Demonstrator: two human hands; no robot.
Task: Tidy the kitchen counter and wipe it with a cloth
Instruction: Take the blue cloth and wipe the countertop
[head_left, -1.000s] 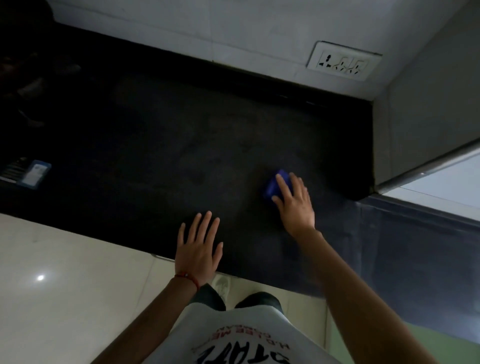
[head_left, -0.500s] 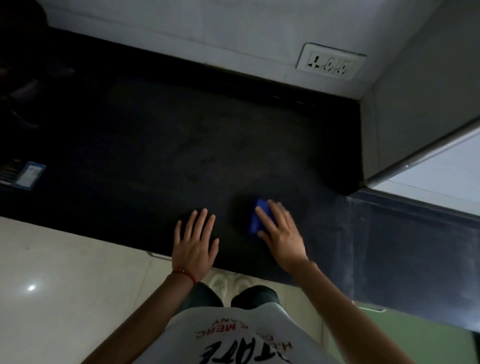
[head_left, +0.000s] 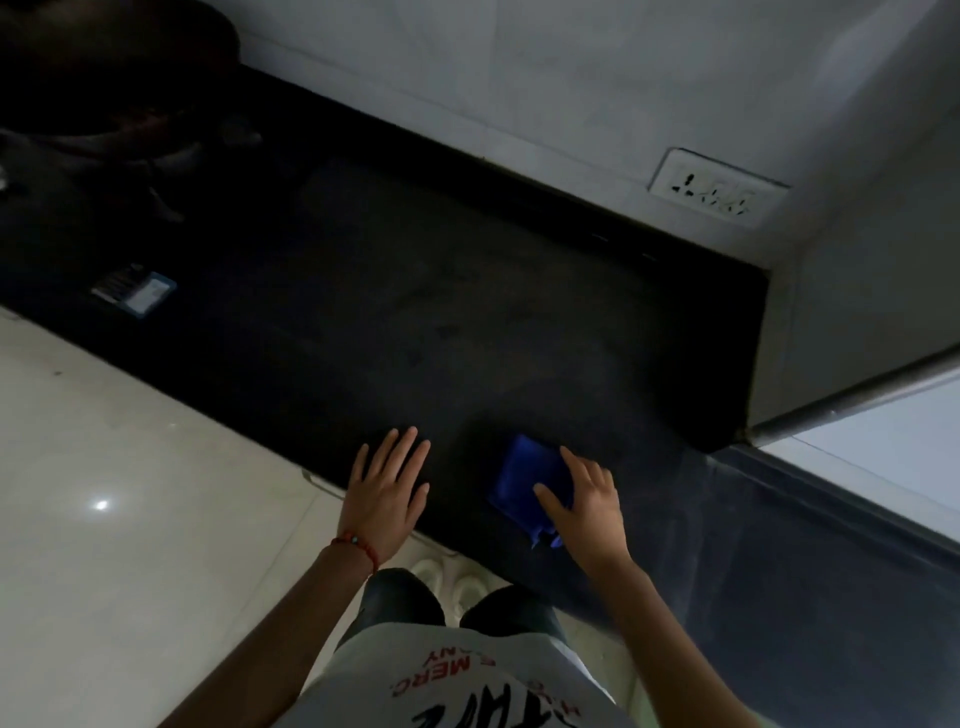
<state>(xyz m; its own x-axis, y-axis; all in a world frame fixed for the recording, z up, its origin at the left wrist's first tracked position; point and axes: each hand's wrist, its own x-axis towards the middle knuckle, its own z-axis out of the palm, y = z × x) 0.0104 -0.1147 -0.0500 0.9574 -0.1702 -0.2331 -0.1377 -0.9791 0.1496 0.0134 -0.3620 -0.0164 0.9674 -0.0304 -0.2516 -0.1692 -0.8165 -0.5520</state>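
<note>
Head camera looks down on a dark bench (head_left: 467, 312) with a small blue-edged card (head_left: 134, 289) lying far left and a wall socket (head_left: 719, 188) behind. Near the front edge, a blue cloth (head_left: 524, 480) lies flat beneath the fingers of the right hand (head_left: 584, 512), spread open, pressing it. Just beside it, the left hand (head_left: 387, 491) rests palm-down, open, holding nothing.
</note>
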